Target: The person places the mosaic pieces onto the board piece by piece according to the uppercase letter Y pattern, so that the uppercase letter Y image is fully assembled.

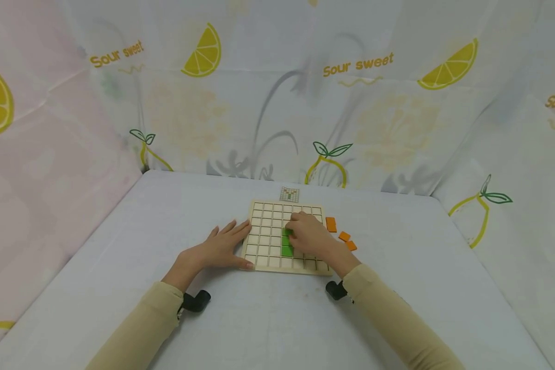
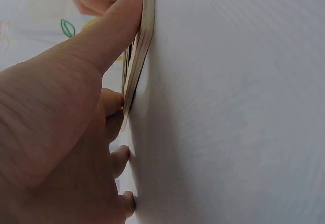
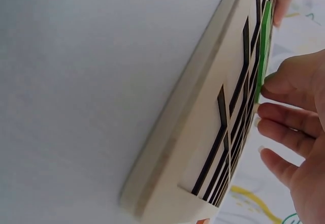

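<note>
A square wooden grid board (image 1: 263, 239) lies on the white table. Green tiles (image 1: 287, 251) form a column in its middle cells, partly covered by my right hand. My left hand (image 1: 219, 249) lies spread at the board's left side, fingertips at that edge and thumb on the near left corner. In the left wrist view the thumb rests against the board's rim (image 2: 147, 26). Over the board, my right hand (image 1: 310, 236) has its thumb and index finger around the upper end of the green column. The right wrist view shows the thumb touching a green tile (image 3: 262, 56).
Several orange tiles (image 1: 331, 224) lie on the table right of the board, some apart from the others. Behind the board is a small pattern card (image 1: 289, 194) with a printed grid. Lemon-patterned cloth (image 1: 277, 92) walls in the table's back and sides.
</note>
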Tool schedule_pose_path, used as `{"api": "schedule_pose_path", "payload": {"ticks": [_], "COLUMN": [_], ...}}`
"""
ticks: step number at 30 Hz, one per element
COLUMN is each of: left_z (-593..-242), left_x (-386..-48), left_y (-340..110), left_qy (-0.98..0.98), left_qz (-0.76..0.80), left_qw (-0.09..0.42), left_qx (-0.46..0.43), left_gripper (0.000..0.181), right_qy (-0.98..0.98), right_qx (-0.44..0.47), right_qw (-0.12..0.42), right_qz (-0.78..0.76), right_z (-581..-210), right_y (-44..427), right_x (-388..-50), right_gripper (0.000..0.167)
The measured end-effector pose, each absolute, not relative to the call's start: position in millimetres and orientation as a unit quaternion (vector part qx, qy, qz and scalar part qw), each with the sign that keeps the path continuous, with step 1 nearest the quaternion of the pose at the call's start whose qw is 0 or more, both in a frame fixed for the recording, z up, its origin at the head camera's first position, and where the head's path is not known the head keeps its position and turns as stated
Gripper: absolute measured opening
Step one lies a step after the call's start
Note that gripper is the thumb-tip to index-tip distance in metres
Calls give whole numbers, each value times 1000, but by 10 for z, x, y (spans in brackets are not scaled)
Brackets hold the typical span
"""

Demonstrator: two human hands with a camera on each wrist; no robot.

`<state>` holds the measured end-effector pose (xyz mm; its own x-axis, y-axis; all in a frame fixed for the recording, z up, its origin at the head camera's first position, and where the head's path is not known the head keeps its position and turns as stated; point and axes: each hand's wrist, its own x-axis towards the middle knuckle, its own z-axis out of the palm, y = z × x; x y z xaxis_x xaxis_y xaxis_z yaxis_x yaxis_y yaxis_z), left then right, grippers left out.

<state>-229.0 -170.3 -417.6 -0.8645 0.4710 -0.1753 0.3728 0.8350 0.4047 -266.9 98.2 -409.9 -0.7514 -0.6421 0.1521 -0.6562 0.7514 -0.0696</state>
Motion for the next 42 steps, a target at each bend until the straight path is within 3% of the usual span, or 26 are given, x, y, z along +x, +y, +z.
{"api": "schedule_pose_path", "payload": {"ticks": [21,42], "left_z": [-4204,-4213], "left_x": [-2283,-2301], "left_y": [-1728,-1710], "left_qy": [948,947], "left_qz": [184,181], "left_qw": [136,140], "left_qx": [222,224], "left_gripper": [110,109], "right_qy": [-908,-936], "right_qx": [401,344], "right_qw": [80,60], "right_qz": [94,42], "right_z": [-4091,-4046], "right_y": [1245,1504], "right_x": [-2628,-2625], "right_gripper": [19,17]}}
